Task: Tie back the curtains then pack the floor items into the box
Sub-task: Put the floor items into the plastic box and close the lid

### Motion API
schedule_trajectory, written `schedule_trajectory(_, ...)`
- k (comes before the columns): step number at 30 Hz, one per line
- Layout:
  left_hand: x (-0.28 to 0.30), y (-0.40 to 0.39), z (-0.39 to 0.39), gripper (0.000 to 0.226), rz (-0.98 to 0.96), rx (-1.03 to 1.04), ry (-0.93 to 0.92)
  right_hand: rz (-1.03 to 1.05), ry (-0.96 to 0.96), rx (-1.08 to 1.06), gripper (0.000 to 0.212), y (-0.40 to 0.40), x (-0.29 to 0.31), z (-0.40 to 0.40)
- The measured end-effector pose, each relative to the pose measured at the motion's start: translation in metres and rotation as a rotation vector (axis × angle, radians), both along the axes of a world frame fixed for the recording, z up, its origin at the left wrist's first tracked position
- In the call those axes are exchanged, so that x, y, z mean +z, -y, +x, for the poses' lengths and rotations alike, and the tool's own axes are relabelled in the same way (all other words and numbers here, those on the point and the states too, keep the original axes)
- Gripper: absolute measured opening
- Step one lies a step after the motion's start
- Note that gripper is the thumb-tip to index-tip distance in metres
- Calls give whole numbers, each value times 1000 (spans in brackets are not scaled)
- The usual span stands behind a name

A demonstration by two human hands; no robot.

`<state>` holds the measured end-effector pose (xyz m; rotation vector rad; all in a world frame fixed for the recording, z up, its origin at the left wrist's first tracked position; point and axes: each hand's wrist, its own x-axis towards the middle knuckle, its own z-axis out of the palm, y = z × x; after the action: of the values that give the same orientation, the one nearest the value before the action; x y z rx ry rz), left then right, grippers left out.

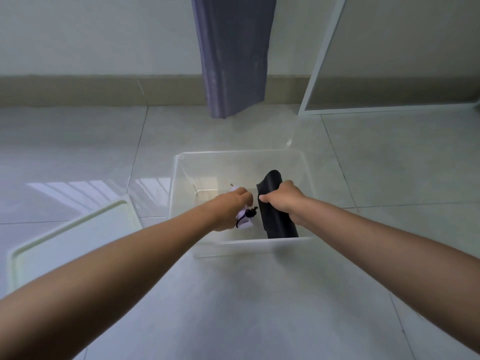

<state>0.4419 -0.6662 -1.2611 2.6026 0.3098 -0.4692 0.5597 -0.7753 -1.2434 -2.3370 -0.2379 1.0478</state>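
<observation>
Head view. Nearest the camera, two bare forearms enter from the lower left and lower right corners and converge on the box (241, 246) at frame centre, a clear plastic tub standing open on the tiled floor (78, 141).

The left hand (230, 207) is inside the box, fingers curled round a small pale lilac pouch (244, 222) with a black drawstring (248, 214). The right hand (281, 197) grips a black rolled item (275, 219), thumb visible across its upper left face. The hands sit side by side, just apart, each clamped on its own item.

Governing relation: the black roll's long axis runs from the near wall of the box up and away toward the far wall, tilted slightly to the left; its lower end is hidden behind the near rim, so whether it rests on the box floor cannot be told. Both items lie within the box outline, so the packing step appears close to release. Judged, each hand need only lower and let go; the roll should lie flat along the right side.

The lid (70, 240) lies on the floor at lower left, just beside the box. The curtain (233, 61) hangs at top centre; any tie-back lies above the frame. A white-framed panel (322, 61) stands at upper right.
</observation>
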Motion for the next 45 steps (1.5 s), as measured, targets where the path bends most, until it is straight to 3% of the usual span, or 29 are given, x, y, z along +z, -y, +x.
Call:
schedule_trajectory(3,-3,7,6,48,37,-74,-51,-71,25,29,65,-2,-10,1)
schedule_trajectory(7,-8,10,10,62,86,-111,-64,-201,220,245,62,-3,-13,-4)
schedule_trajectory(11,-4,11,9,77,40,-74,-80,-320,608,560,71,3,-12,-7)
schedule_trajectory(13,-1,8,6,72,-6,-15,-4,-347,842,717,63,8,-10,-8)
schedule_trajectory(15,0,5,2,59,2,55,81,-331,942,801,60,11,-7,-8)
schedule_trajectory(19,0,4,-3,46,83,243,170,-307,697,797,76,17,3,-6)
schedule_trajectory(23,-10,2,4,51,56,393,-28,-328,485,844,108,17,11,-4)
schedule_trajectory(29,-21,10,15,33,-139,477,-148,-367,337,778,110,11,4,1)
schedule_trajectory(32,-24,9,17,28,-257,571,-133,-411,412,807,97,13,3,-1)
schedule_trajectory(35,-25,8,18,28,-377,648,-113,-378,579,881,51,17,3,-8)
schedule_trajectory(36,-25,8,18,31,-419,673,-107,-370,600,907,46,18,3,-9)
schedule_trajectory(41,-24,7,17,39,-507,726,-103,-432,631,1032,73,23,-3,-9)
schedule_trajectory(45,-24,10,19,31,-514,715,-108,-459,658,1037,74,21,-4,-9)
